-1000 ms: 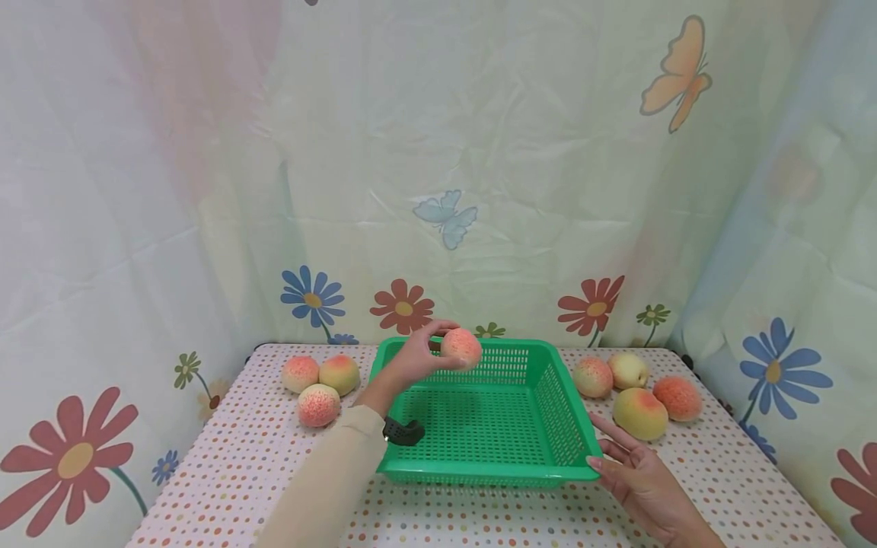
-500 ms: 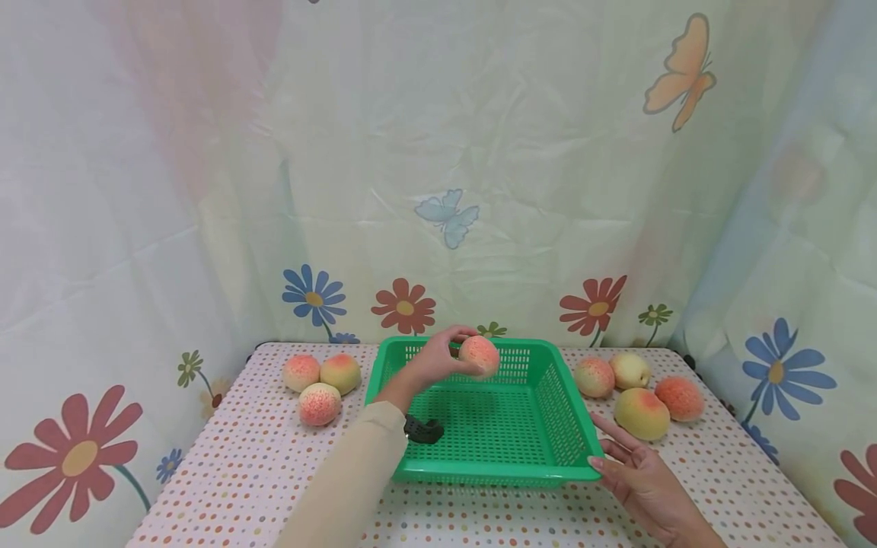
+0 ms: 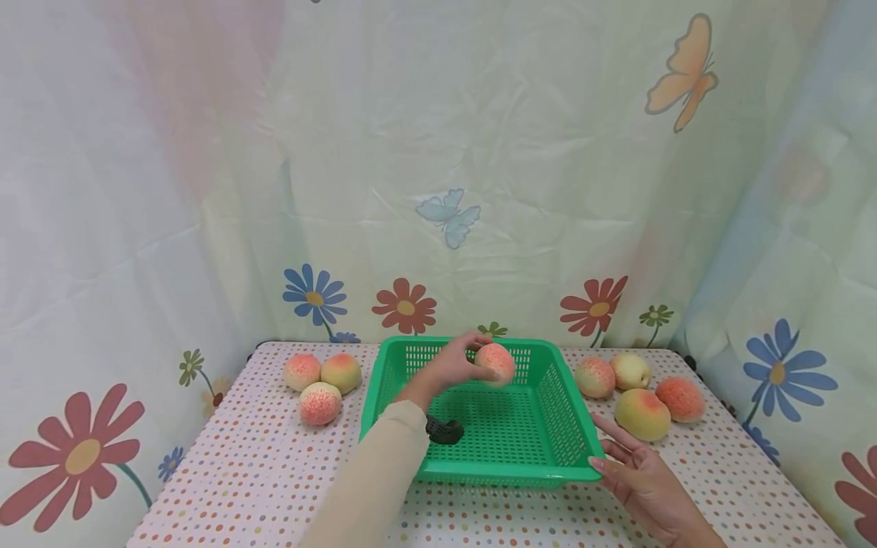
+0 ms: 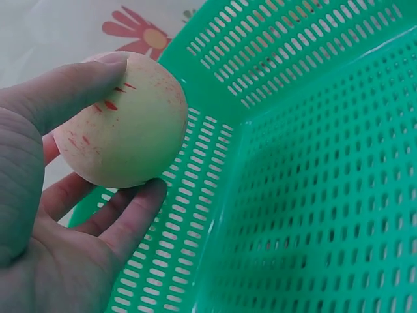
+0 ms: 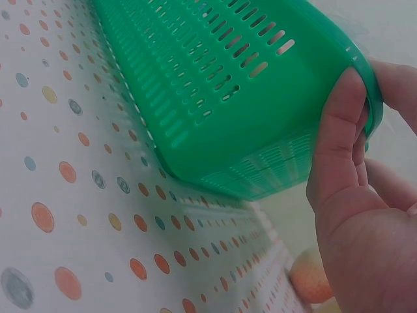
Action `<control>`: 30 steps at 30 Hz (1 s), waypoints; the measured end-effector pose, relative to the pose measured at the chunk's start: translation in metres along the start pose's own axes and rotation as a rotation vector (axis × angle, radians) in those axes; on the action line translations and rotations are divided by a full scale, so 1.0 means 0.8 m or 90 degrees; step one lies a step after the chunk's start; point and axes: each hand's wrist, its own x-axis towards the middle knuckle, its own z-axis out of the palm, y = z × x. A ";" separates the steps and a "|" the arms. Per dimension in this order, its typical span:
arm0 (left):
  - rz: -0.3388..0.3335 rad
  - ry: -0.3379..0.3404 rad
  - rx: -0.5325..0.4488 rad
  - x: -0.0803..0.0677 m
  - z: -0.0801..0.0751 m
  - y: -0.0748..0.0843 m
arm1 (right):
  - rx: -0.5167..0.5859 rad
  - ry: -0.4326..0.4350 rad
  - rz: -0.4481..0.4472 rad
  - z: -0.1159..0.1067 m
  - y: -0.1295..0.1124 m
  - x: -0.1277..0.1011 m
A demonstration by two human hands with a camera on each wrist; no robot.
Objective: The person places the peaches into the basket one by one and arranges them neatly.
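Observation:
My left hand [image 3: 454, 364] holds a pink-speckled peach [image 3: 496, 365] above the inside of a green plastic basket [image 3: 489, 472]. In the left wrist view the thumb lies across the top of the peach [image 4: 140, 130] and the fingers curl beneath it. The pale yellow-green side with red streaks faces that camera. At the basket's near right corner, my right hand [image 3: 640, 476] pinches the rim. The right wrist view has the basket's rim [image 5: 365, 72] between the thumb and fingers of that hand [image 5: 365, 215].
Left of the basket, three peaches [image 3: 320, 403] sit grouped on the dotted tablecloth [image 3: 260, 472]. On the right lie several more peaches [image 3: 642, 415], close to my right hand. A patterned curtain [image 3: 342, 152] hangs behind and at both sides.
My left hand has carried the peach to the right and slightly down over the basket. The right hand stays on the rim, and the other peaches have not moved.

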 end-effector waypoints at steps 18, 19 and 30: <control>-0.068 -0.014 -0.059 0.012 0.032 -0.002 | -0.006 0.011 0.000 0.001 0.000 0.001; -0.070 -0.015 -0.052 0.012 0.034 -0.001 | -0.005 0.012 0.000 0.001 0.000 0.001; -0.080 -0.011 -0.016 0.021 0.048 -0.005 | -0.002 0.000 -0.011 0.000 0.000 0.000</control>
